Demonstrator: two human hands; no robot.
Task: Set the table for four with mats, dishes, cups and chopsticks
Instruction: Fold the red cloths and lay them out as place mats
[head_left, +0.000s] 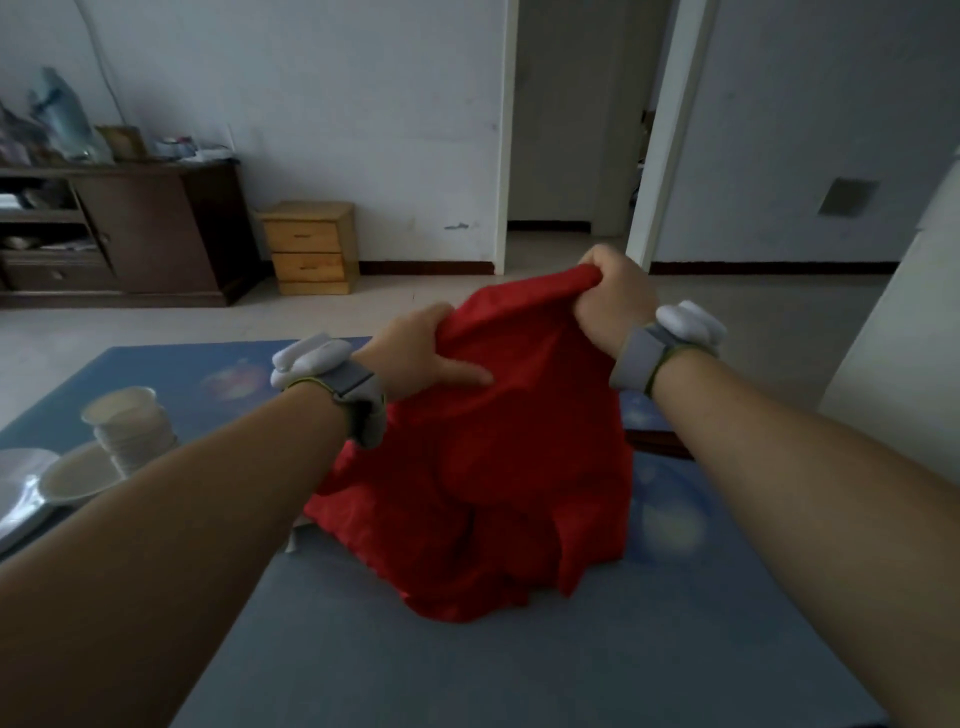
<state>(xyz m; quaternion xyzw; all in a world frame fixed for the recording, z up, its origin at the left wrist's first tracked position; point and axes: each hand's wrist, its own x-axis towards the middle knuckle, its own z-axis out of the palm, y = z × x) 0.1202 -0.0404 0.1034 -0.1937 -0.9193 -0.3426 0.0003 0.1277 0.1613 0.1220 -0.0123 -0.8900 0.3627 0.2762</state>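
1. Head view: the left hand (415, 353) grips the upper left edge of a bunched bright red cloth (488, 467), thumb pressed flat on the near face and fingers curled behind it.
2. The right hand (613, 301) is fisted tight round a gathered upper corner of the same cloth, at about 1 o'clock from the left hand and slightly higher.
3. The cloth hangs from both grips; its lower folds rest crumpled on the blue patterned table top (519, 665) near the centre.
4. Judged step: opening out the cloth as a mat. To do it well, draw the hands apart along the top edge until it runs taut, then lay it flat away from the dishes.
5. Bunched as it is, its long axis runs roughly 12 to 6 o'clock, held edge pointing to 12; its true shape I cannot tell.
6. At 9 o'clock stand a stack of white ribbed paper cups (130, 426) and a shallow white round dish (78, 475).
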